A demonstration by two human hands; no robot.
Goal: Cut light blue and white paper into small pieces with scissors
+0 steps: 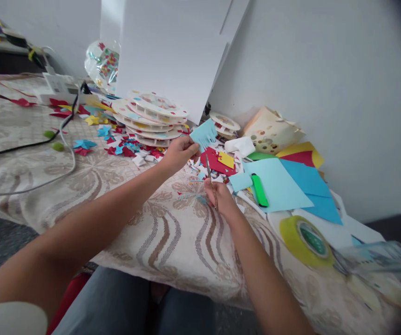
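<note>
My left hand (182,152) pinches a light blue piece of paper (203,132) whose lower edge is cut into a fringe. To the right and a little lower, my right hand (222,199) grips a pair of scissors (208,168) with the blades pointing up and away from me. The blades are apart from the paper. Thin light blue paper slivers (189,197) lie on the cloth below my hands. Beyond the scissors sit a red paper piece (214,159) and a small yellow paper piece (227,160) among scraps.
A stack of decorated white discs (151,118) stands behind my left hand, with paper stars (84,144) around it. On the right lie light blue sheets (277,181), a green cutter or marker (259,190) and a yellow tape roll (305,241). Cables (72,116) cross the left side.
</note>
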